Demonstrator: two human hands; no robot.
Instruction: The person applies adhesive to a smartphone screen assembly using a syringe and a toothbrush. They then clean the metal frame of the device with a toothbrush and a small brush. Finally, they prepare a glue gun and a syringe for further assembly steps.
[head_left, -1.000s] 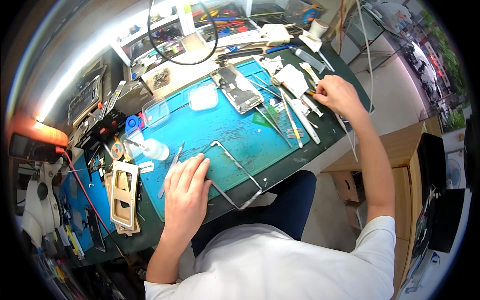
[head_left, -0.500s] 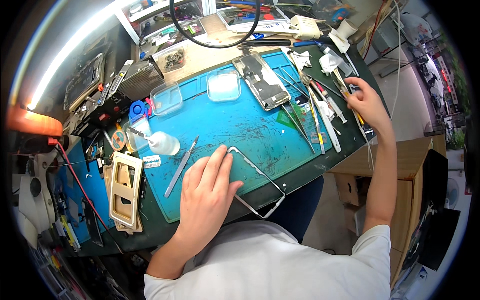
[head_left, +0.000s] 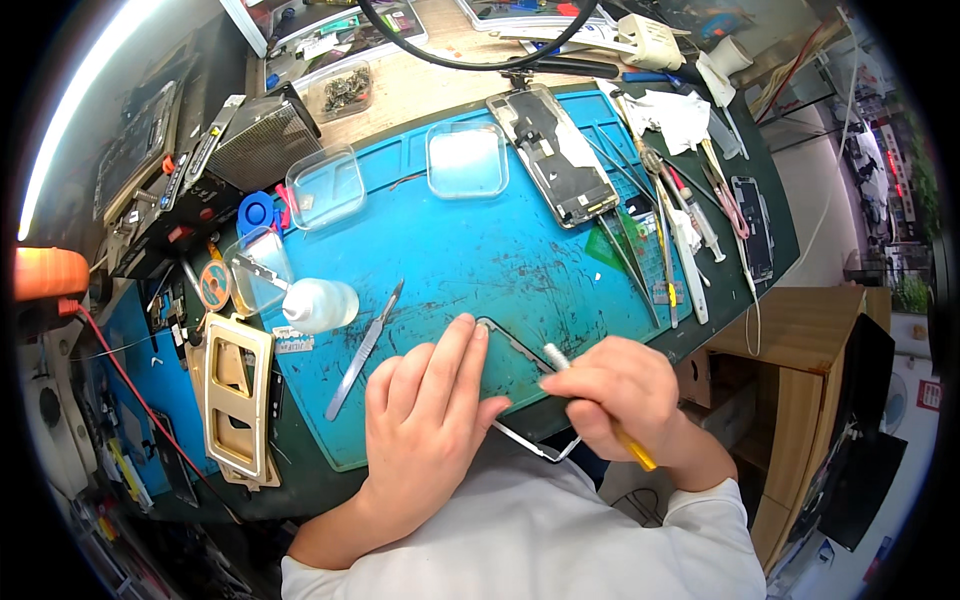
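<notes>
A thin phone bezel frame (head_left: 515,345) lies at the near edge of the blue mat, partly overhanging it. My left hand (head_left: 425,405) rests flat on the frame's left end, fingers stretched out and the thumb apart. My right hand (head_left: 625,390) is closed around a pen-like tool (head_left: 636,450) with a yellow end and a ridged silver end. The silver end points toward the frame's right side; the fingers hide the tool's middle. Grey tweezers (head_left: 365,350) lie left of my left hand.
A blue work mat (head_left: 440,250) covers much of the bench. A white bottle (head_left: 320,305), clear plastic boxes (head_left: 467,160) and a gold metal mould (head_left: 238,395) stand around it. An opened phone (head_left: 552,155) lies at the back, with a syringe (head_left: 708,235) and several tools to its right.
My right hand has come from the tools at the far right to beside the frame, now holding the yellow-ended tool. My left hand stays on the frame. The view has shifted slightly.
</notes>
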